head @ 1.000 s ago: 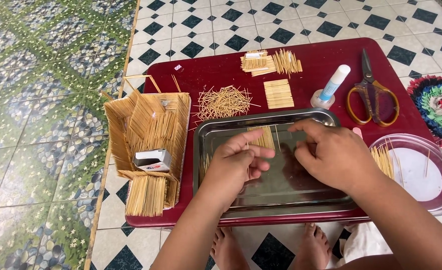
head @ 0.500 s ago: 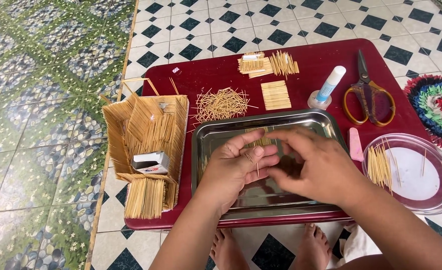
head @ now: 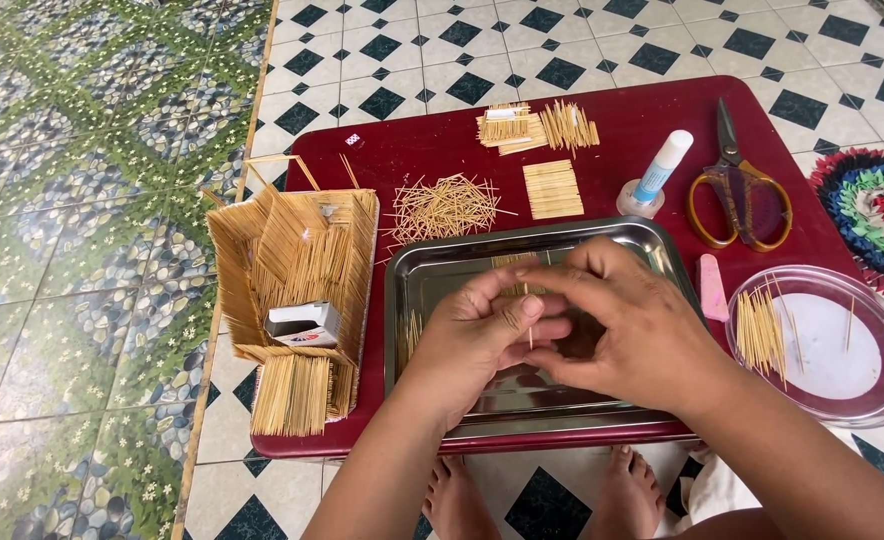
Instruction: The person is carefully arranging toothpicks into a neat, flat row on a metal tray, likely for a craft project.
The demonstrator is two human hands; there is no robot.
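Both hands meet over a steel tray (head: 417,275) on a dark red low table (head: 402,150). My left hand (head: 482,335) and my right hand (head: 622,325) together pinch thin wooden sticks (head: 528,318) between their fingertips. A small panel of glued sticks (head: 517,262) shows just behind the fingers; how far the hands hold it is hidden. A few more sticks (head: 412,330) lie at the tray's left side.
A stick-built house model (head: 297,290) with a small box (head: 304,325) inside stands left of the tray. Behind are loose sticks (head: 447,207), a stick panel (head: 552,188), a glue bottle (head: 657,172) and scissors (head: 737,185). A clear lid (head: 827,345) holds sticks at right.
The hands drew together over the tray's middle. The right hand came left from the tray's right part, and the fingertips now close on the sticks.
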